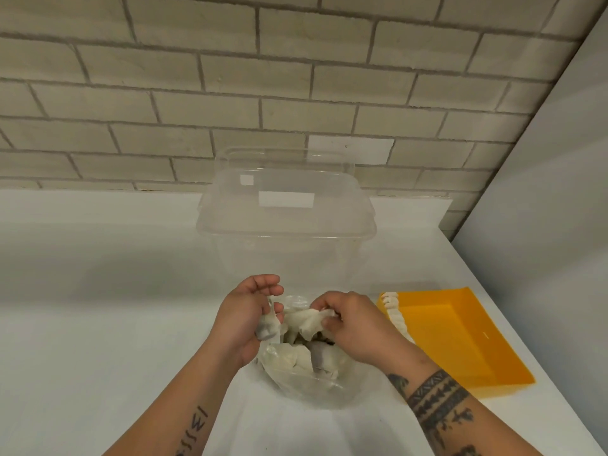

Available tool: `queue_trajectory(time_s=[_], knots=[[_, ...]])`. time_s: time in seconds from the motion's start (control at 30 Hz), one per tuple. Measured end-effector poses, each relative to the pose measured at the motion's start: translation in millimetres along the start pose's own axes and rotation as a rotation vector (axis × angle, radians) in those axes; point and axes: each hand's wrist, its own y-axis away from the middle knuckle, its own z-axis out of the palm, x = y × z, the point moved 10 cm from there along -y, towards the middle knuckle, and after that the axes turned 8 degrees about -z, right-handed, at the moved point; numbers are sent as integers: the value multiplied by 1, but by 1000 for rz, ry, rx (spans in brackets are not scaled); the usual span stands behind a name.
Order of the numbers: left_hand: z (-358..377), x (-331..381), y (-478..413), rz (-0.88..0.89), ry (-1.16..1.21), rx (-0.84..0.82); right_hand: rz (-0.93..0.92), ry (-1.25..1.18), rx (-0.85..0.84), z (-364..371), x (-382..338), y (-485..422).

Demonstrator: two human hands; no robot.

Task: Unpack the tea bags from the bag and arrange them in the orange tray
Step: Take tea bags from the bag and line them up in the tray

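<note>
**Both hands at the mouth of the bag, tray waiting to the right**

We see 2 hands working at a clear plastic bag that sits on the white table, close to the near edge and about centre. The left hand has its fingers curled round a bunched fold of the bag's rim on the left side, holding the mouth up. A pale grey-white lump sits in that grip, and we cannot tell whether it is plastic alone or a tea bag caught in it. The right hand is at the right side of the mouth, thumb and fingertips pinching a crumpled white tea bag at the top of the heap.

The rest of the tea bags lie loose inside the bag, mostly off-white, with 1 greyer piece among them.

The orange tray lies flat on the table just to the right of the right wrist, apart from the bag. A row of tea bags stands packed along its left wall, and the rest of its floor is bare orange.

Behind the hands stands a large clear plastic container with its lid on, close to the brick wall. Both forearms carry dark tattoos.
</note>
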Motion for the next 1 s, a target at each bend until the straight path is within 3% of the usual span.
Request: queue_trajectory(time_s=[0.2, 0.3, 0.47, 0.57, 0.67, 0.73, 0.87, 0.93, 1.0], knots=[[22, -1, 2, -12, -118, -23, -78, 143, -115, -26, -20, 1], [31, -5, 4, -49, -234, -89, -88, 34, -116, -36, -29, -1], [58, -7, 20, -17, -470, -350, -116, -176, -95, -42, -49, -11], [51, -4, 17, 27, -380, -353, -82, -276, -27, -42, -47, -16], [31, -4, 8, 8, -216, -250, -64, -365, 113, -45, -35, -14], [16, -5, 3, -19, -63, -169, -78, -256, 91, -38, -29, -8], [1, -11, -4, -65, 63, -83, -118, 211, -233, 24, -19, 5], [2, -14, -4, -72, 83, -77, -109, 303, -192, 39, -11, 8], [4, -14, -3, -62, 56, -82, -29, 147, -78, 36, 0, 12]])
